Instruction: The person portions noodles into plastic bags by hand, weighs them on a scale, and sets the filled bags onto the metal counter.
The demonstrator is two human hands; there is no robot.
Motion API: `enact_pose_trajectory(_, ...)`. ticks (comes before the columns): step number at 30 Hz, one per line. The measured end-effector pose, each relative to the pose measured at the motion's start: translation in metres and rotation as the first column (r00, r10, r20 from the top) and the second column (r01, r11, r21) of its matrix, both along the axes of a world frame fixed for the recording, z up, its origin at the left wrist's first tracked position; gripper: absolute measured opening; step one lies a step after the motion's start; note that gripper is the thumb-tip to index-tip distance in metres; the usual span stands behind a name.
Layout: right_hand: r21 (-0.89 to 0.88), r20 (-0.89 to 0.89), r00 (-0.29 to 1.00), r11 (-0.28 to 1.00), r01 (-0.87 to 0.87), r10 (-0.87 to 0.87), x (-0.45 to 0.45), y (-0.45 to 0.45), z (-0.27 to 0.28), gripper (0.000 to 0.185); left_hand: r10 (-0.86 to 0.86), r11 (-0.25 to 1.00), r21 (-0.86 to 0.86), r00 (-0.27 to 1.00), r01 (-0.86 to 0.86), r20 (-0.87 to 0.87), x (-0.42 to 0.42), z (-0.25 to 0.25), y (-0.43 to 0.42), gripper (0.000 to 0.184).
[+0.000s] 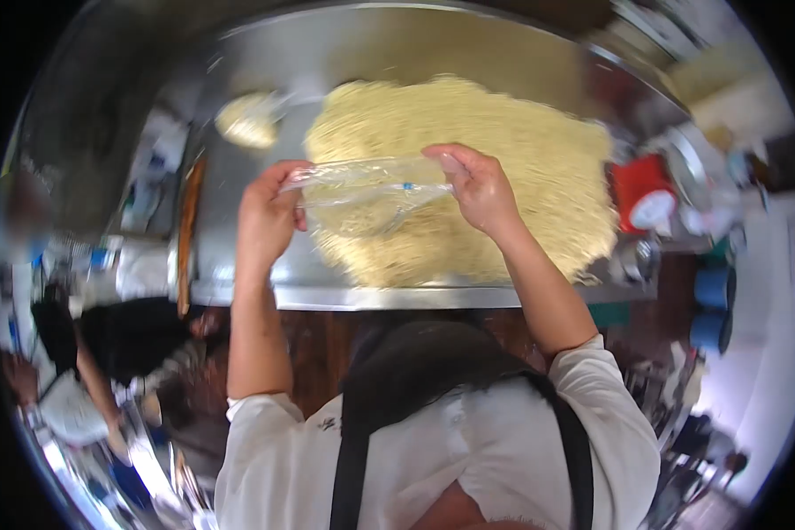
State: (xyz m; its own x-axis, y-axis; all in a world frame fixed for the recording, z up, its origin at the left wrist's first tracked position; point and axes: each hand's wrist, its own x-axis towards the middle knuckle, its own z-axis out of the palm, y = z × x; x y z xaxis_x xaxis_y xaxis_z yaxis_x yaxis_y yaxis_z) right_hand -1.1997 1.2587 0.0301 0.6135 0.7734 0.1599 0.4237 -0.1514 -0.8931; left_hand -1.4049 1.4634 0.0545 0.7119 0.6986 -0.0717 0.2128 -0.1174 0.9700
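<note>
Between my two hands a clear plastic bag (375, 196) is stretched wide, with a small blue mark on it. My left hand (271, 208) pinches its left end, and my right hand (479, 187) grips the right end. Beneath the bag, a broad layer of pale yellow, crumbly or shredded food (521, 177) covers much of the metal table; its exact kind is blurred. A clear bag with some of the same yellow food (249, 120) in it lies at the table's upper left.
A red scale (642, 190) with a round white dial stands at the right end of the metal table (230, 256). Along the left edge lies a long wooden stick (188, 234). Blue bins (712, 309) are at the right. Other people (75, 389) are at the lower left.
</note>
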Motion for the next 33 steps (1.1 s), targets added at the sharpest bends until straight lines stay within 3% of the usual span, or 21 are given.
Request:
enact_pose_trajectory(3,0.107,0.247,0.940,0.970,0.217,-0.237,0.080,-0.088,0.055,0.025,-0.251,0.966,0.075,0.967,0.248,0.037,0.113,0.043,-0.051,0.020)
enact_pose_trajectory(5,0.316,0.166,0.910,0.895,0.315,-0.379,0.153,-0.146,0.077,0.028,-0.373,0.923,0.140,0.923,0.360,0.088,0.201,0.072,-0.100,0.023)
enact_pose_trajectory(6,0.392,0.220,0.868,0.856,0.338,-0.444,0.187,-0.178,0.096,0.029,-0.413,0.908,0.140,0.900,0.395,0.141,0.243,0.088,-0.131,0.025)
enact_pose_trajectory(8,0.439,0.438,0.619,0.756,0.485,-0.652,0.257,-0.247,0.134,0.026,-0.531,0.845,0.199,0.822,0.496,0.207,0.309,0.124,-0.197,0.026)
enact_pose_trajectory(9,0.502,0.549,0.489,0.735,0.456,-0.678,0.271,-0.280,0.160,0.034,-0.567,0.822,0.222,0.788,0.524,0.240,0.343,0.136,-0.228,0.026)
enact_pose_trajectory(11,0.359,0.418,0.560,0.697,0.621,-0.715,0.273,-0.338,0.204,0.024,-0.612,0.791,0.230,0.735,0.568,0.292,0.402,0.148,-0.287,0.026)
enact_pose_trajectory(14,0.442,0.699,0.136,0.574,0.689,-0.702,0.362,-0.429,0.178,0.027,-0.638,0.763,0.152,0.692,0.629,0.337,0.464,0.137,-0.373,0.028)
enact_pose_trajectory(15,0.549,0.755,-0.031,0.605,0.576,-0.655,0.374,-0.447,0.167,0.026,-0.667,0.745,0.220,0.701,0.629,0.251,0.482,0.129,-0.398,0.029)
enact_pose_trajectory(16,0.426,0.667,0.236,0.622,0.657,-0.707,0.376,-0.459,0.162,0.027,-0.686,0.721,0.285,0.710,0.632,0.161,0.498,0.116,-0.418,0.029)
enact_pose_trajectory(18,0.153,0.276,0.651,0.700,0.697,-0.708,0.366,-0.482,0.150,0.029,-0.766,0.607,0.369,0.642,0.704,0.038,0.526,0.081,-0.449,0.030)
enact_pose_trajectory(21,0.393,0.394,0.591,0.711,0.583,-0.704,0.324,-0.508,0.141,0.031,-0.735,0.661,0.292,0.675,0.692,0.063,0.563,0.037,-0.475,0.031)
enact_pose_trajectory(23,0.343,0.453,0.566,0.720,0.603,-0.689,0.276,-0.532,0.128,0.030,-0.693,0.721,0.199,0.693,0.664,0.200,0.575,0.046,-0.486,0.031)
enact_pose_trajectory(24,0.281,0.397,0.617,0.730,0.623,-0.679,0.257,-0.543,0.114,0.029,-0.657,0.751,0.142,0.706,0.645,0.263,0.577,0.051,-0.488,0.031)
enact_pose_trajectory(26,0.114,0.285,0.703,0.751,0.651,-0.652,0.223,-0.557,0.075,0.026,-0.670,0.742,0.212,0.718,0.637,0.187,0.577,0.065,-0.490,0.032)
enact_pose_trajectory(27,0.131,0.082,0.841,0.843,0.522,-0.534,0.220,-0.569,0.030,0.031,-0.672,0.736,0.246,0.726,0.631,0.148,0.576,0.073,-0.491,0.032)
enact_pose_trajectory(30,-0.074,-0.071,0.912,0.914,0.398,-0.403,0.178,-0.578,-0.041,0.033,-0.673,0.734,0.255,0.726,0.629,0.145,0.585,0.082,-0.490,0.032)
enact_pose_trajectory(33,-0.208,-0.148,0.952,0.950,0.234,-0.267,0.145,-0.594,-0.071,0.035,-0.680,0.724,0.296,0.715,0.623,0.159,0.595,0.080,-0.491,0.030)
